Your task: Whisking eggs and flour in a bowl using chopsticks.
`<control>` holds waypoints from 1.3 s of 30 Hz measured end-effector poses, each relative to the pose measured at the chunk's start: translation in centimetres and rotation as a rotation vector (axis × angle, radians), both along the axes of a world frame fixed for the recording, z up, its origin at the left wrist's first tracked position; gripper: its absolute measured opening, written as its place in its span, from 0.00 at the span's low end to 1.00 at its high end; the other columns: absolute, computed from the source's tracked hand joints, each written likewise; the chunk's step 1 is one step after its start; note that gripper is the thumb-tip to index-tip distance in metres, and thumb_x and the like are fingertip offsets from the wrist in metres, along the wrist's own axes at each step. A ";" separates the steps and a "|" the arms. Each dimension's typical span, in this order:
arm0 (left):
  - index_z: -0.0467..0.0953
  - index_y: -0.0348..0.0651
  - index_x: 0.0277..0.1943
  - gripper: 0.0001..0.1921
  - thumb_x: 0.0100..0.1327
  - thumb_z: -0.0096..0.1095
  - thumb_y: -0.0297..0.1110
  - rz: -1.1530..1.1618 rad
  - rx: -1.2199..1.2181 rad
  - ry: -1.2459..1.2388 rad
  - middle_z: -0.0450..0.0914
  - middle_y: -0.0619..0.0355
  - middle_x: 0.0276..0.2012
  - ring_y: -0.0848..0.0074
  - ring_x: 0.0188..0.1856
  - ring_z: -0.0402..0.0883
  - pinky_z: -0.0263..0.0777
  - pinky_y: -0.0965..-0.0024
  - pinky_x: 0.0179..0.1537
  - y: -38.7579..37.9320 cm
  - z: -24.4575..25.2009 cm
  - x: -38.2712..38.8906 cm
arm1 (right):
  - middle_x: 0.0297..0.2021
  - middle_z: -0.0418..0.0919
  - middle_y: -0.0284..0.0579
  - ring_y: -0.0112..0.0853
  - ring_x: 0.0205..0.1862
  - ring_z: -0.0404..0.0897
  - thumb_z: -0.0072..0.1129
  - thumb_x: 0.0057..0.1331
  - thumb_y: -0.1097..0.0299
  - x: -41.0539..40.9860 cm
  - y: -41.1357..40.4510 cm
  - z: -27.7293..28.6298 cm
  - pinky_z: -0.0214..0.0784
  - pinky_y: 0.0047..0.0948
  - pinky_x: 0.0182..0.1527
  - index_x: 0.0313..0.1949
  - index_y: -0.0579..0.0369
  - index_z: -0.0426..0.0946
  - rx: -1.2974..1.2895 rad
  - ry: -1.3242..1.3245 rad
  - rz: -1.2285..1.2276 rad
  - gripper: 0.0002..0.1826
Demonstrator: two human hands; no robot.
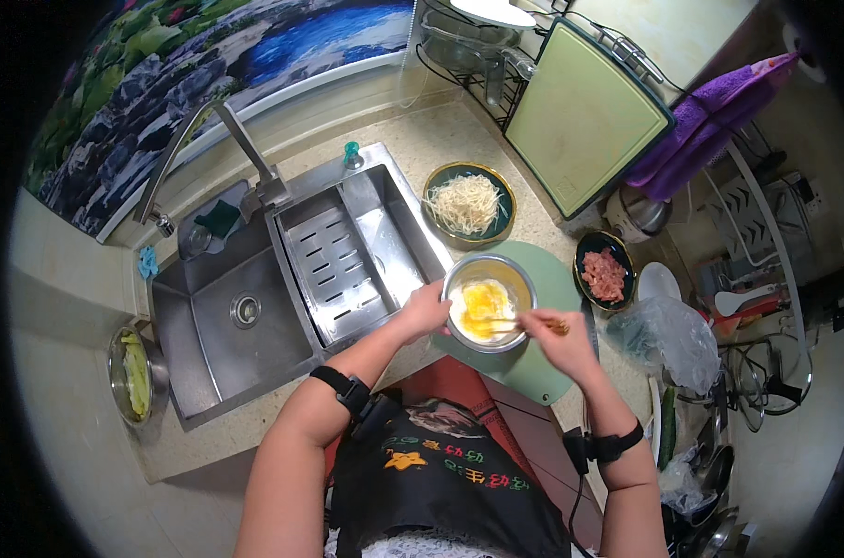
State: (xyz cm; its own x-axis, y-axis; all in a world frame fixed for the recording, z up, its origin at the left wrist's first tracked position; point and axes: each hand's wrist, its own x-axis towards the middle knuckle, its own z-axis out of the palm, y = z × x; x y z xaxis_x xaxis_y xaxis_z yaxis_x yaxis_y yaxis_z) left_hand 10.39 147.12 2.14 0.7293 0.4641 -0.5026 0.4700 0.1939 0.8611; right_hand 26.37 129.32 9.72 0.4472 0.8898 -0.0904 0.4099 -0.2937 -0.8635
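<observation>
My left hand (426,309) grips the left rim of a stainless steel mixing bowl (524,275). Inside the bowl lies yellow egg (484,300) over a white powder or paste, partly mixed. In my right hand (560,342) is a utensil with a patterned handle (556,326); its blurred pale end dips into the egg, and I cannot tell whether it is chopsticks. Beneath the bowl is a round-edged green cutting mat (540,370). Just behind the bowl stands a dark green gold-rimmed bowl (503,199) of bean sprouts (467,204).
To the left is a double sink (219,349) with a tall faucet (247,143). A metal bowl of green vegetable pieces (137,376) stands beyond it. Raw meat (604,274) fills a dark bowl at right, near a plastic bag (673,342). A green cutting board (589,111) leans behind.
</observation>
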 end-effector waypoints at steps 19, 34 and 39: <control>0.69 0.34 0.58 0.20 0.63 0.47 0.24 0.026 0.066 0.001 0.78 0.41 0.44 0.64 0.34 0.84 0.83 0.66 0.29 -0.3 -0.3 0.2 | 0.33 0.85 0.49 0.30 0.35 0.84 0.58 0.64 0.69 -0.7 -0.5 1.1 0.74 0.28 0.43 0.40 0.62 0.82 -0.063 -0.011 0.068 0.10; 0.67 0.37 0.61 0.20 0.66 0.51 0.26 0.012 0.026 -0.005 0.77 0.49 0.42 0.69 0.36 0.82 0.84 0.69 0.33 -0.7 0.1 0.5 | 0.34 0.84 0.51 0.31 0.36 0.84 0.57 0.64 0.70 -0.4 1.3 -0.8 0.74 0.26 0.40 0.39 0.62 0.82 0.162 -0.059 -0.204 0.09; 0.67 0.38 0.61 0.20 0.66 0.51 0.26 0.030 0.046 0.017 0.76 0.50 0.42 0.69 0.38 0.81 0.84 0.69 0.33 -0.5 -0.7 0.1 | 0.33 0.84 0.51 0.29 0.35 0.84 0.58 0.64 0.71 -1.9 0.1 0.6 0.74 0.26 0.40 0.38 0.63 0.82 0.071 -0.083 0.093 0.09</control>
